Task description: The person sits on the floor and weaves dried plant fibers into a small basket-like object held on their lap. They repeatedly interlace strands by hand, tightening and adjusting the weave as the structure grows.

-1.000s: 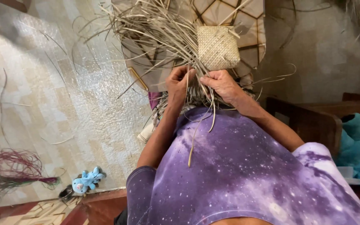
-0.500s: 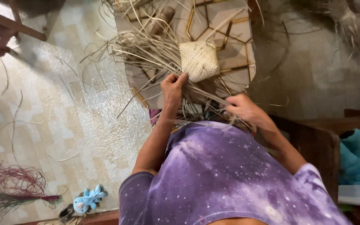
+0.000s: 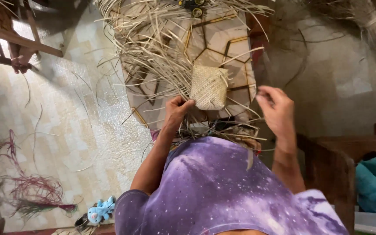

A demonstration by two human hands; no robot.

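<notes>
Home weaving corner: tiled floor [image 3: 57, 130], straw strips [image 3: 153, 48], soft toy [image 3: 100, 209].

Pale straw-coloured woven basket [image 3: 208, 87], purple star-speckled shirt [image 3: 214, 187], reddish-magenta strands [image 3: 35, 193], small blue toy [image 3: 100, 210].

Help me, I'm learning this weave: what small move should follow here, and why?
Probably bring the right hand back to the woven panel to tuck a loose straw strand; the left hand pinches the panel's lower corner, while the right hangs apart.

purple galaxy-print tee [image 3: 223, 191], short slvs, white specks
</notes>
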